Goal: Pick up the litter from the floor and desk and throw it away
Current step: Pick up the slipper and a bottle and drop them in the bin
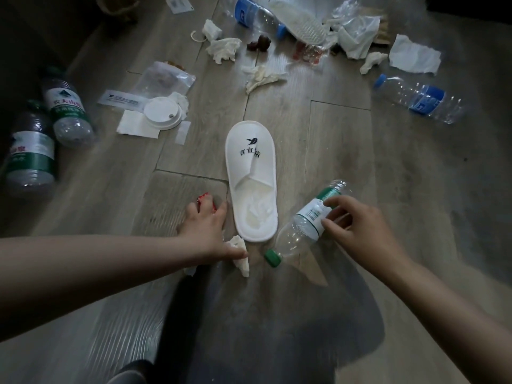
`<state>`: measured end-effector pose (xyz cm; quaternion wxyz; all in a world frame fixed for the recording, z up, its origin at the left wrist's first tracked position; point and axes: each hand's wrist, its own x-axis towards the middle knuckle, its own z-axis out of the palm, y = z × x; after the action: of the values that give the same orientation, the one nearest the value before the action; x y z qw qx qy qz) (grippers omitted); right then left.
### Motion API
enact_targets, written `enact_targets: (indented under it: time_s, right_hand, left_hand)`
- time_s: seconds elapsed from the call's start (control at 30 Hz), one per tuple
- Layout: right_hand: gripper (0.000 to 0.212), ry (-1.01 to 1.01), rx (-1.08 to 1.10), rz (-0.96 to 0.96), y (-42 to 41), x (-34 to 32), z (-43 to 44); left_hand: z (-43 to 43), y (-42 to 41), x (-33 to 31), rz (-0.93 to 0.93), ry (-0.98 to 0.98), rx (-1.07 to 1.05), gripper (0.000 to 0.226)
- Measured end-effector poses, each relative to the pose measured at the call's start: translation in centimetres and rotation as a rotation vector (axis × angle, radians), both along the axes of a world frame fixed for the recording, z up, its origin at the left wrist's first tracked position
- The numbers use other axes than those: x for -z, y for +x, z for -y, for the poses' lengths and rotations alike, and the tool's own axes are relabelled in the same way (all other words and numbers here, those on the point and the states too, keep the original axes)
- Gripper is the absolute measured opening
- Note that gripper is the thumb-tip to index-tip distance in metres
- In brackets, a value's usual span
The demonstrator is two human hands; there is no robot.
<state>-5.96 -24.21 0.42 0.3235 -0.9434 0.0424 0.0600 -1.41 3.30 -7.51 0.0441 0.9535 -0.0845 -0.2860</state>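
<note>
Reaching low over the floor (346, 151), the right hand (357, 228) grips a clear bottle (300, 231) by its label, thumb and fingers pinched around it; the green cap (273, 257) points back toward the person and sits at floor level. The left hand (206, 231) is closed around a white tissue (240, 254) under its palm, while a red wrapper (205, 199) shows at its fingertips. Between the 2 hands lies a white slipper (250, 176) with crumpled paper inside its heel. Farther off, 2 green-labelled bottles (52, 128) lie side by side at the left, and a white lid (162, 113) rests on paper near a clear bag (163, 79). Beyond the slipper are scattered tissues (223, 48), a blue-labelled bottle (421, 98) at the right and another one (255, 12) at the top beside a heap of plastic (354, 31).
</note>
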Motion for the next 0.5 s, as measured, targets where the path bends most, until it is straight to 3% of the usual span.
enact_targets:
  time_s: [0.2, 0.5]
  right_hand:
    - [0.028, 0.011, -0.006, -0.022, -0.1, 0.9, 0.4]
    - [0.027, 0.012, -0.006, -0.039, -0.2, 1.5, 0.4]
  left_hand:
    - [-0.8, -1.1, 0.1, 0.052, -0.057, -0.028, 0.112]
    - [-3.3, -2.5, -1.0, -0.026, -0.082, -0.106, 0.132]
